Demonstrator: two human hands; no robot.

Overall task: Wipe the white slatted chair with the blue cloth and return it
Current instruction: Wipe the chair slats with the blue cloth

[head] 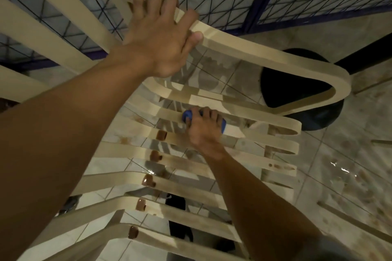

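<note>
Clasping one white slatted chair (254, 48), left hand (161, 34) grip, right hand (201, 129) grip holding one blue cloth (187, 115)

- One chair (254, 53)
- One cloth (187, 115)
- Two hands: left hand (157, 38), right hand (201, 131)
- Five brown blobs (148, 180) on the slats
- One black round thing (286, 85), far right

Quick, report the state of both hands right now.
Left hand: closed, gripping the curved arm of the white chair.
Right hand: closed on the blue cloth, holding it against the chair.
</note>
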